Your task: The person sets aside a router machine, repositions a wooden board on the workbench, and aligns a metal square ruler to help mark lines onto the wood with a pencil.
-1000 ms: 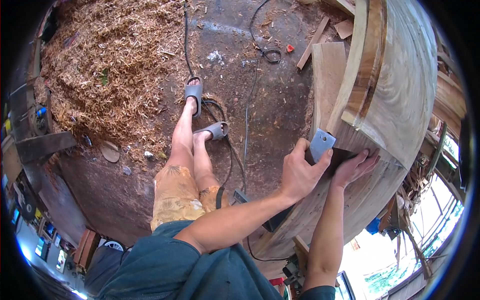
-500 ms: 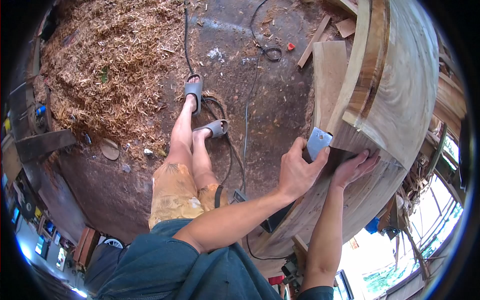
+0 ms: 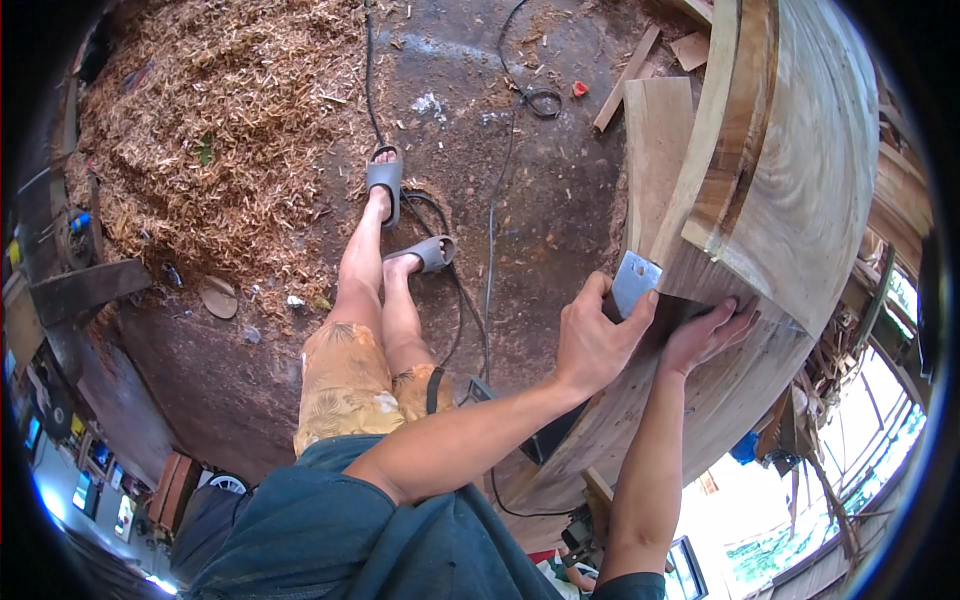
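My left hand (image 3: 598,338) pinches a small flat metal plate (image 3: 634,284) with a hole near its upper edge. It holds the plate up against the corner of a thick, pale wooden slab (image 3: 800,170) with a brown streak along its side. My right hand (image 3: 708,338) rests with stretched fingers against the wood just below the slab's end. Under both hands runs another broad wooden board (image 3: 740,385). The plate's lower part is hidden behind my left fingers.
A heap of wood shavings (image 3: 220,130) covers the floor at upper left. Black cables (image 3: 492,260) snake across the floor by my sandalled feet (image 3: 430,254). Loose planks (image 3: 660,130) lie beside the slab. A dark beam (image 3: 90,285) sits at the left.
Almost nothing differs. The view has shifted very slightly, while both hands and the metal plate keep their places at the slab.
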